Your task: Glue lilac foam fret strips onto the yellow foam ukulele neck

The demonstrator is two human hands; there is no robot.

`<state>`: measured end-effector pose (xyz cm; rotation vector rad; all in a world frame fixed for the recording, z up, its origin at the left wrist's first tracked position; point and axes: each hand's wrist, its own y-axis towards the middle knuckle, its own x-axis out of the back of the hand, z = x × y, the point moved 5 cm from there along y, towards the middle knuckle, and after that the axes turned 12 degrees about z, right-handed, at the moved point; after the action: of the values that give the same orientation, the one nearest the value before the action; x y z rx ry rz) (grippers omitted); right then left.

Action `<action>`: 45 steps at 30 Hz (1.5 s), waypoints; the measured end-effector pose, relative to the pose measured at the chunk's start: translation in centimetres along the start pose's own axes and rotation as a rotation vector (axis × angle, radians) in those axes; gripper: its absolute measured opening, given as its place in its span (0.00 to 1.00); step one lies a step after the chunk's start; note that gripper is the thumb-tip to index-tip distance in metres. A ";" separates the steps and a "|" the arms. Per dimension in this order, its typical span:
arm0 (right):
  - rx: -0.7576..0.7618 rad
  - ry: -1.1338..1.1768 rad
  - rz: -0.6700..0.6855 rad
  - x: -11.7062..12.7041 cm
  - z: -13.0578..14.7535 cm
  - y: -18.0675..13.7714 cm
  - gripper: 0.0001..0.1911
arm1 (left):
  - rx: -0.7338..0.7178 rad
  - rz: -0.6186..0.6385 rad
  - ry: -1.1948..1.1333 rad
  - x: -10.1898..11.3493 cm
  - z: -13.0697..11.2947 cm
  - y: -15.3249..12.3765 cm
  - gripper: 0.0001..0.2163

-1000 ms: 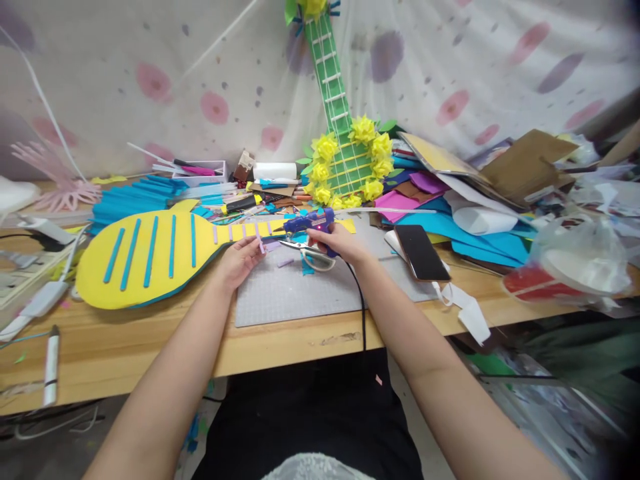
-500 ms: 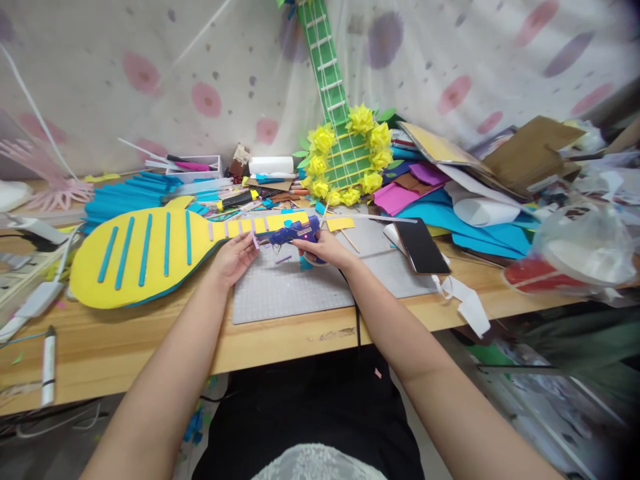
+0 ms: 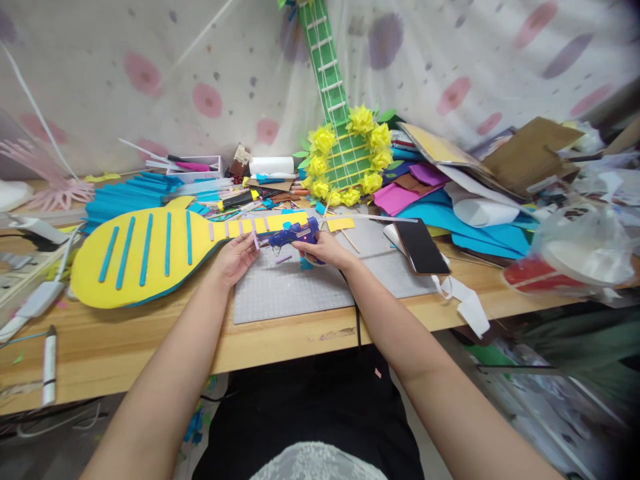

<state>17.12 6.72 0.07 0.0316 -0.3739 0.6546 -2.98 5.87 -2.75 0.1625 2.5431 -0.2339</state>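
Landmark: grey gridded cutting mat (image 3: 290,290), lying flat on the pale wooden table (image 3: 150,340); all places below are given from it.
Right hand (image 3: 323,249): over the mat's far edge, fingers wrapped shut around the grip of the blue plastic hot glue gun (image 3: 293,235).
Blue plastic hot glue gun: above the mat's far edge, nozzle pointing left, a small red light showing on its body; its black cord (image 3: 358,320) runs back across the mat and over the near table edge.
Left hand (image 3: 235,257): at the mat's far left corner, fingertips pinched together on a small lilac foam strip (image 3: 256,241), held just off the nozzle.
Yellow guitar-shaped foam cut-out (image 3: 150,257): left of the mat, flat on the table, with teal bars on its body and lilac strips across its neck, which runs along the mat's far edge.
Handling, gun: judged light and rigid with a hot tip; best taken by the grip, fingers clear of the nozzle.
Handling, strip: judged very light, soft and bendable; best pinched at one end.
Black smartphone (image 3: 420,247): right of the mat, screen dark.
Green foam guitar with yellow paper flowers (image 3: 345,153): beyond the mat, leaning against the backdrop.
Writing: no brand or label can be read.
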 end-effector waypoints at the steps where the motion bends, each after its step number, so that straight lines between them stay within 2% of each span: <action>1: -0.002 0.000 0.002 0.0 0.0 0.0 0.22 | 0.001 0.001 0.001 0.0 0.0 0.0 0.04; 9: 0.002 -0.034 -0.027 0.0 0.3 0.0 0.22 | 0.007 0.000 0.004 -0.2 0.0 -0.1 0.03; 15: -0.057 -0.040 -0.091 0.4 0.2 -0.1 0.22 | 0.019 0.007 0.027 -0.6 0.0 -0.3 0.03; 27: -0.049 -0.033 0.003 0.3 0.8 -0.7 0.23 | 0.023 0.008 0.033 -0.3 0.0 -0.3 0.06; 45: -0.046 -0.052 -0.089 0.8 0.5 -0.4 0.22 | 0.034 0.048 0.096 -1.0 -0.1 -0.5 0.06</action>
<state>17.81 6.82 0.83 0.0215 -0.4348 0.5581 -2.30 5.29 -2.06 0.2528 2.6284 -0.2563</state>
